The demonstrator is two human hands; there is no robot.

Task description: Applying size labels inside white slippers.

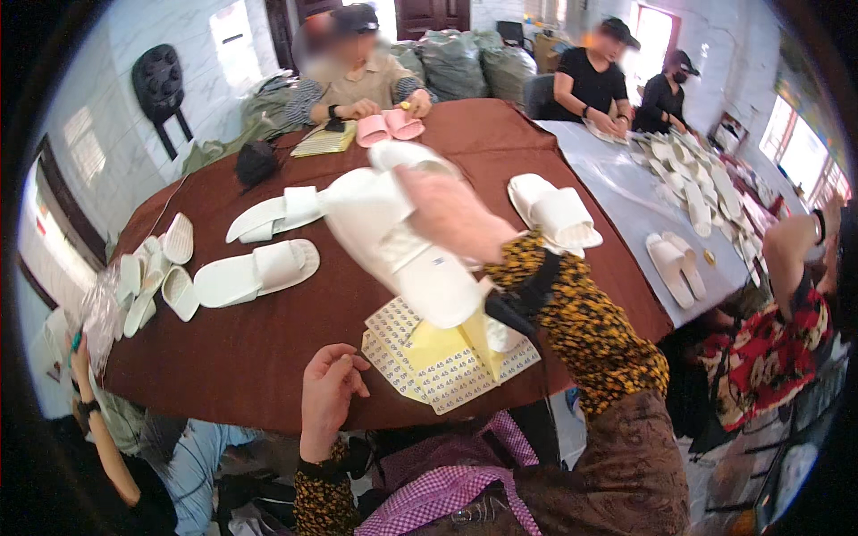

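My right hand (458, 213), blurred by motion, reaches over the table and grips a pair of white slippers (365, 207). One slipper's sole end points toward me, above the yellow and white sticker sheets (458, 379). Those sheets lie fanned out near the table's front edge, one of them folded upward. Left of them, my left hand (329, 393) is raised at the edge, its fingers curled toward the thumb; anything pinched there is too small to make out. Left of the held pair lie two white slippers, one nearer (228, 280) and one farther (255, 221).
Several white slippers (154, 279) cluster at the table's left edge beside clear plastic. Another white pair (556, 213) lies right. Across the brown cloth (500, 143), a person handles pink slippers (391, 128). At right, a grey table (608, 188) bears a slipper heap (695, 179) with co-workers behind.
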